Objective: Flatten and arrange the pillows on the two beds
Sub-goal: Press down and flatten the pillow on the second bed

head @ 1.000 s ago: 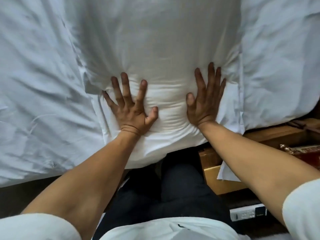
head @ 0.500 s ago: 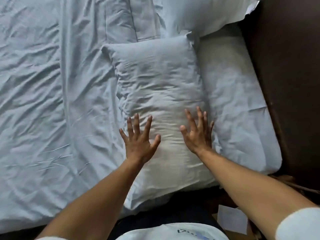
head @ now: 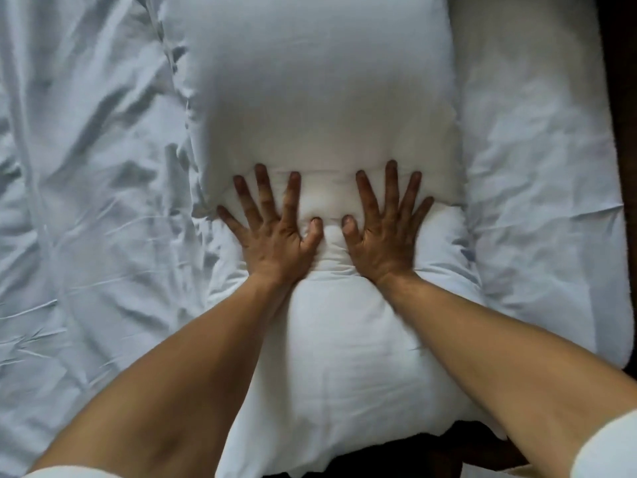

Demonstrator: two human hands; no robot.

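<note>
A long white pillow (head: 320, 98) lies lengthwise in front of me on the bed, its near end hanging over the bed's front edge. My left hand (head: 272, 232) and my right hand (head: 382, 229) lie flat side by side on its middle, fingers spread and straight, pressing a dent into the filling. A second white pillow (head: 537, 150) lies flat under and to the right of it.
A wrinkled white sheet (head: 86, 201) covers the bed to the left. A dark headboard or wall (head: 624, 98) runs along the right edge. Dark floor (head: 431, 453) shows below the bed's front edge.
Both hands have come down and pushed further along the pillow, now pressing a deep dent. The view has closed in on the pillow.
</note>
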